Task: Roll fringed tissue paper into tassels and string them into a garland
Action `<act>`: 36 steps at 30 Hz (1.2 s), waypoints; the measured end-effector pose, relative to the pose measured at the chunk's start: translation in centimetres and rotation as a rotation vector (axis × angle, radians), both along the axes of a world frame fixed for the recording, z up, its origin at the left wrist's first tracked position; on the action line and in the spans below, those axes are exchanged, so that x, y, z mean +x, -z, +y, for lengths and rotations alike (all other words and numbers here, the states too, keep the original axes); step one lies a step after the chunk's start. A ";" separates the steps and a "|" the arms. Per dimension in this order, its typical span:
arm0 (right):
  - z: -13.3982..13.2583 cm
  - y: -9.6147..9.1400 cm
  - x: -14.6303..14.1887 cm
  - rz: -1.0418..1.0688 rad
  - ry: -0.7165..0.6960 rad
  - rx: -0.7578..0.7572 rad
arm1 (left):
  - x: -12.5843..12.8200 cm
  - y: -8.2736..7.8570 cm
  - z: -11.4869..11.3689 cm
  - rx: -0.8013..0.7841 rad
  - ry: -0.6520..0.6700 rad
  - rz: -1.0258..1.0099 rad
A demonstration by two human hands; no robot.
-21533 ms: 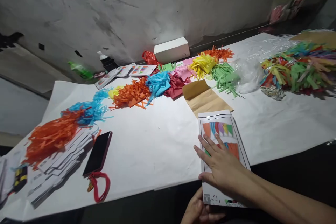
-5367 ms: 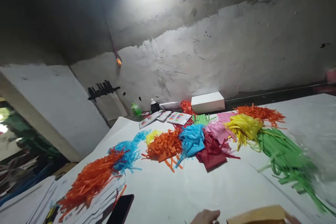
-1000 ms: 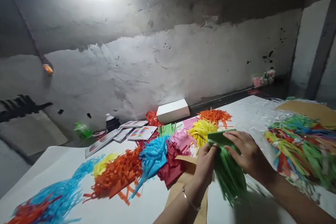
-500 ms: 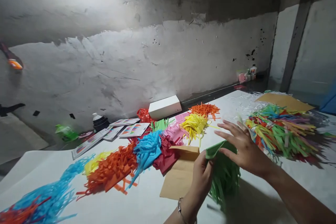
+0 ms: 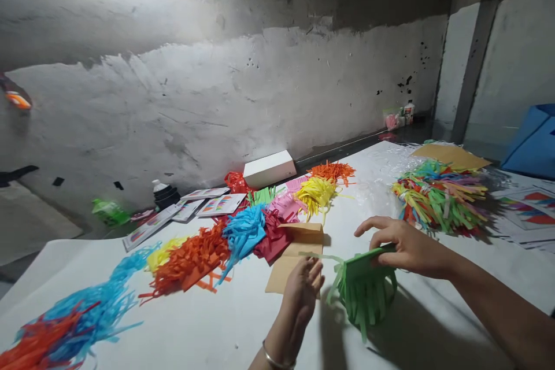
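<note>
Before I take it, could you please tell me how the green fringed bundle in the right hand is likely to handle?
The green fringed bundle would probably flop at its lower end, since loose strips hang below the right hand. Its top edge may be stiffer, as it looks fairly straight. Snagging seems possible: one strip sticks out toward the left hand.

Right hand holds green fringe; left hand perhaps touches it.

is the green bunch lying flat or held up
Held up: the right hand pinches the green bunch by its top edge, strips hanging down. I cannot tell whether they reach the table.
</note>
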State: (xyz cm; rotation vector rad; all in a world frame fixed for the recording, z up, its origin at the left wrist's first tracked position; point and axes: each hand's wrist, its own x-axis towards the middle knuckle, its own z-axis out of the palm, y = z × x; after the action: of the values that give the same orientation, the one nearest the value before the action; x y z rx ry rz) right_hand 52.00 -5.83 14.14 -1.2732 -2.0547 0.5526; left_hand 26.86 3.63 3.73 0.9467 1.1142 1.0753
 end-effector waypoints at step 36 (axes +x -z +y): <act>-1.7 6.8 -8.8 0.293 0.116 0.115 | -0.5 -1.0 -8.9 0.386 0.328 0.156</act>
State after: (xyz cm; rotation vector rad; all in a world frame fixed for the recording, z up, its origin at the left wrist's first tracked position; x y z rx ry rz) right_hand 43.23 -7.49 7.32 -1.1606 -1.7347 0.5266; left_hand 26.31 -5.28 4.70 1.4854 0.8470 0.9720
